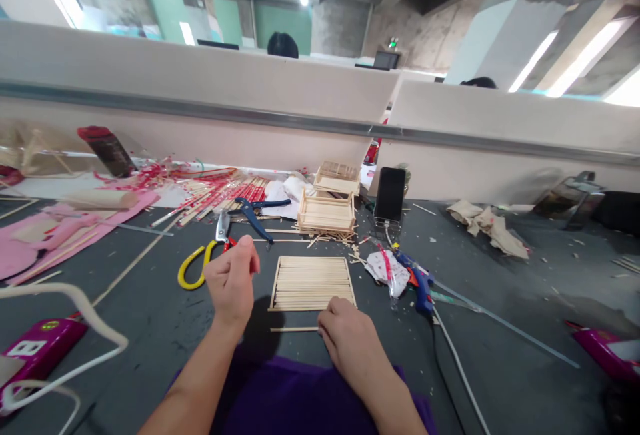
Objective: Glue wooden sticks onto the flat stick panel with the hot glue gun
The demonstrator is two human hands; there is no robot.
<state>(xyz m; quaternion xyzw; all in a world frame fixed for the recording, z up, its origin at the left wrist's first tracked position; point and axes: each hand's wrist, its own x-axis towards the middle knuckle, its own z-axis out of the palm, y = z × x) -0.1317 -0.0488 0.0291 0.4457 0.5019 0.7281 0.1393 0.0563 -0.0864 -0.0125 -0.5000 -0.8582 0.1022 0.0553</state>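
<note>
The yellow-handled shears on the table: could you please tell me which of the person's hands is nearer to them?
Left. The left hand hovers just right of the shears, close to their yellow handle. The right hand lies farther right, at the near edge of the stick panel.

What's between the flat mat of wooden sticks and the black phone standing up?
In the head view, an open box frame of wooden sticks sits between the flat stick mat and the black phone, with loose stick scraps.

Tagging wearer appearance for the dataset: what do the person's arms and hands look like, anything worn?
Both forearms are bare: no sleeves reach them, and no gloves, watch, rings or markings show. The left hand and right hand are uncovered. Purple fabric lies below and between the arms at the picture's lower edge, apparently the person's clothing.
</note>
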